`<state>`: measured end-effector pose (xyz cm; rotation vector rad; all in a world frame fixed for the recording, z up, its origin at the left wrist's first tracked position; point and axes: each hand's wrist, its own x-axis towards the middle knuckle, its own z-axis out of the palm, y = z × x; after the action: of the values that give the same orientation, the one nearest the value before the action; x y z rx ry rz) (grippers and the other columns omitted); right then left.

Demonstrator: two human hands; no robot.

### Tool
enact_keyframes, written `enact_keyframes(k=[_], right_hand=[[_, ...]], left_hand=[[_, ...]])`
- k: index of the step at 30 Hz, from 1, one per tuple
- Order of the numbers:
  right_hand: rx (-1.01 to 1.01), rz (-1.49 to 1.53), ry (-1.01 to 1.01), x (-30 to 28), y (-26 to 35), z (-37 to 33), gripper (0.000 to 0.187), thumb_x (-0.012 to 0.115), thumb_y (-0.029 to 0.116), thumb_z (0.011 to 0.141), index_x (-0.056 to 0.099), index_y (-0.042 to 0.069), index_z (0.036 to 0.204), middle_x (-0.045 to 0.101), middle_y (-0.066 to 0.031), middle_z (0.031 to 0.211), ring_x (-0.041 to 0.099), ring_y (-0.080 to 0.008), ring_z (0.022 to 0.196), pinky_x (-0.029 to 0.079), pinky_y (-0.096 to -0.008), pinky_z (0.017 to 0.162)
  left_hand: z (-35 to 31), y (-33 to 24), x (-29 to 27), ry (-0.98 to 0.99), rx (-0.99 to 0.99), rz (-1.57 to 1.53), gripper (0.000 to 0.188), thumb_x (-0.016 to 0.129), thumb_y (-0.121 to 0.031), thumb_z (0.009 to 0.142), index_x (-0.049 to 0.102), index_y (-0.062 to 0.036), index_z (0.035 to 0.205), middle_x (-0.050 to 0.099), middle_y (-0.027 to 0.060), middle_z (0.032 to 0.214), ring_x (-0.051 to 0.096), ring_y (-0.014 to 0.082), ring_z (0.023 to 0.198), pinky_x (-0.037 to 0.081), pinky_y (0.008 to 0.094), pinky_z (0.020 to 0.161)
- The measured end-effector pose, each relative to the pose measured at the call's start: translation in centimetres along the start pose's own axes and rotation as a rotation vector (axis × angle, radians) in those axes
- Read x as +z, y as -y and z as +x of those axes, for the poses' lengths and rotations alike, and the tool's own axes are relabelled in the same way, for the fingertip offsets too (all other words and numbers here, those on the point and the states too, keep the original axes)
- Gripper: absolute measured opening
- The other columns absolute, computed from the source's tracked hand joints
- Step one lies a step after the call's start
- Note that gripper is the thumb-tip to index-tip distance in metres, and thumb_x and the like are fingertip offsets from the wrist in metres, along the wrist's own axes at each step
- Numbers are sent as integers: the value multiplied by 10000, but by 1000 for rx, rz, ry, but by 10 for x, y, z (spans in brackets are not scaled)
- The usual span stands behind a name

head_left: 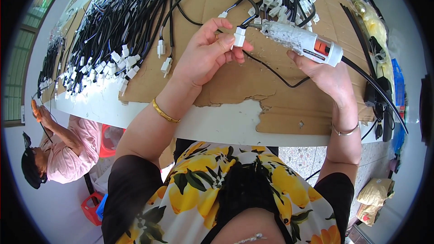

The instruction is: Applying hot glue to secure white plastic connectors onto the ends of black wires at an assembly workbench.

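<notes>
Between the thumb and fingers of my left hand (203,54) is a small white plastic connector (239,37), held upright with a black cable running up from it. My right hand (323,70) is closed round a white glue gun (294,38), whose body is smeared and has an orange part near the back. The gun's nozzle (256,25) points left and reaches the top of the connector, where the wires enter. Whether it touches them I cannot tell. My right fingers are partly hidden under the gun.
Cardboard (289,104) covers much of the white table (217,122). Black cables with white connectors (108,65) are heaped at left, and another bundle (282,4) lies at the back. The gun's black cord (379,86) trails right. A co-worker (72,149) sits at far left.
</notes>
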<state>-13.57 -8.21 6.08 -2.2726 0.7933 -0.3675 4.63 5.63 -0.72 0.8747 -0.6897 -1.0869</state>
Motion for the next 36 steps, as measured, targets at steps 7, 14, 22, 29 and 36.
enact_keyframes(k=[7, 14, 22, 29, 36], right_hand=[[66, 9, -2, -3, 5, -2, 248, 675, 186, 690, 592, 25, 859, 612, -16, 727, 526, -66, 657, 438, -222, 634], [53, 107, 39, -5, 11, -1, 258, 674, 198, 689, 595, 23, 861, 610, -22, 720, 518, -67, 649, 432, -215, 631], [46, 66, 20, -5, 20, -4, 259, 680, 195, 685, 601, 20, 858, 609, -21, 721, 514, -66, 652, 430, -213, 630], [15, 101, 12, 0, 15, -4, 227, 680, 157, 691, 605, 23, 859, 605, 0, 739, 510, -59, 668, 428, -213, 637], [-2, 170, -66, -6, 21, -5, 202, 687, 138, 691, 614, 27, 844, 591, 17, 733, 490, -45, 650, 411, -197, 604]], left_hand=[[0, 0, 3, -25, -7, -3, 177, 441, -82, 872, 372, -59, 1033, 585, 205, 888, 553, 171, 688, 473, 304, 655], [0, 2, 4, -26, -13, 74, 200, 477, -98, 862, 394, -78, 1044, 598, 183, 877, 548, 156, 692, 462, 295, 674], [-1, -1, 11, -87, -2, 127, 287, 570, -71, 801, 381, -66, 1017, 603, 159, 845, 546, 136, 670, 457, 264, 635], [-2, 0, 18, -266, 157, 447, 371, 679, -37, 687, 417, -30, 949, 567, 58, 719, 524, 100, 624, 418, 216, 558], [-3, 1, 21, -354, 247, 790, 349, 653, 27, 692, 428, -28, 952, 542, 12, 739, 481, 60, 634, 399, 189, 578]])
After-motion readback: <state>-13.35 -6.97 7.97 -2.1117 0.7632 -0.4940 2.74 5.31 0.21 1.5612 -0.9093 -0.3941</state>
